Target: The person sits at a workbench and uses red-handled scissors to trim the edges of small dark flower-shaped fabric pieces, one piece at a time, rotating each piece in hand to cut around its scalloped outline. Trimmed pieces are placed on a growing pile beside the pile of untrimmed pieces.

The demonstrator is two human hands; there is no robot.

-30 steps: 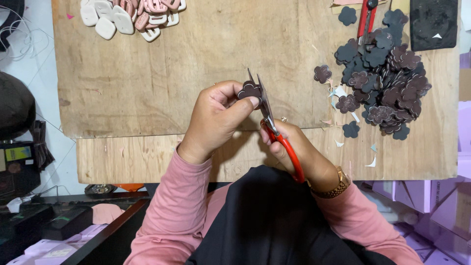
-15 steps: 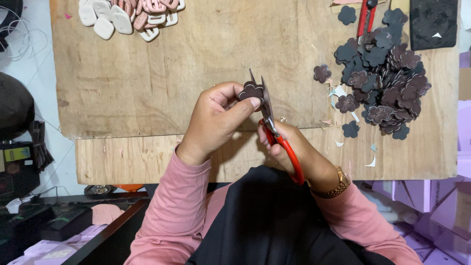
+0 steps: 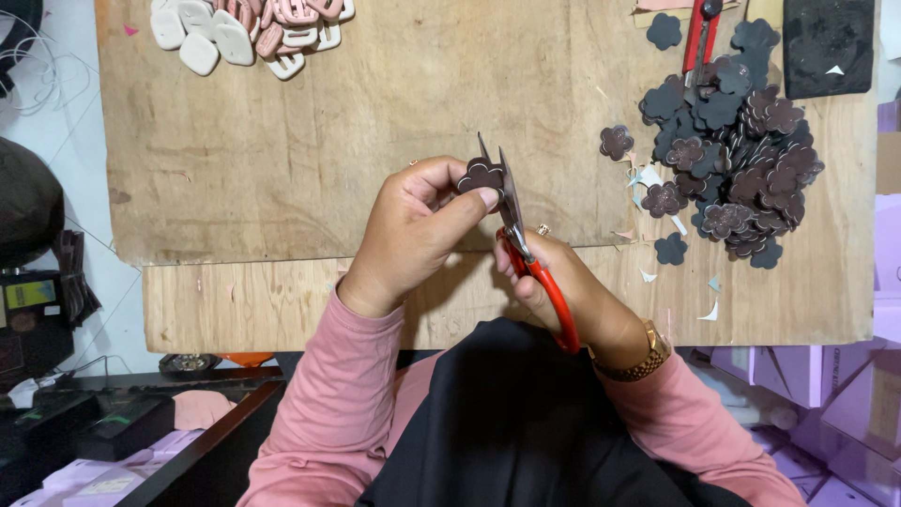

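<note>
The left hand (image 3: 413, 230) covers most of the small dark flower piece (image 3: 481, 175), so only its upper lobes show. The right hand (image 3: 568, 291) hides the red scissors' (image 3: 527, 252) handle loops, and whether the blades meet is too fine to tell. The pile of pale pink pieces (image 3: 246, 30) is cut off by the top edge, as is the second red tool (image 3: 696, 38)

Craft workshop: scarred wooden board (image 3: 375, 122), heaped cut flower shapes (image 3: 741, 150) (scraps around).
</note>
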